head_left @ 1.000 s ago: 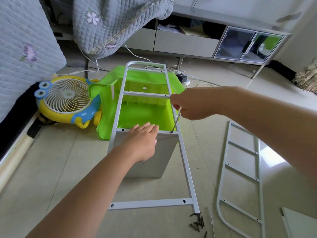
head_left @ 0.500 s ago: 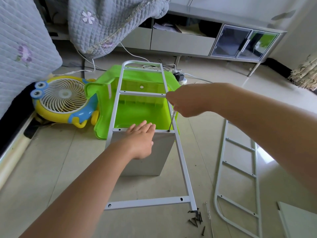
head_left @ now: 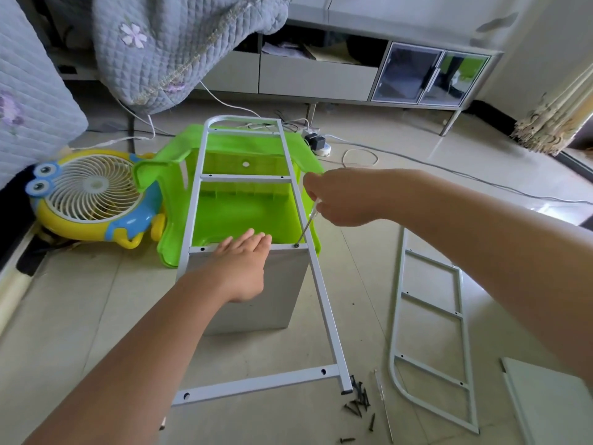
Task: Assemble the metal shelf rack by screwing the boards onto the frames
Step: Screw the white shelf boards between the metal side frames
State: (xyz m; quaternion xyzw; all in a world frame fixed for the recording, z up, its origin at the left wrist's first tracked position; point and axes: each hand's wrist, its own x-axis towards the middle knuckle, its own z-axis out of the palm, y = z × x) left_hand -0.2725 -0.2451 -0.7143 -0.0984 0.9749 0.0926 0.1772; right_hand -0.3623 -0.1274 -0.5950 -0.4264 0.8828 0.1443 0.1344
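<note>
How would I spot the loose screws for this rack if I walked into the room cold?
Start at the white ladder-like metal frame that leans on the bright green plastic stool, and follow its right rail down to its near foot. The screws lie scattered on the tiled floor just beside that foot. They are small, dark and pointed, unlike the pale second frame lying flat to their right.
</note>
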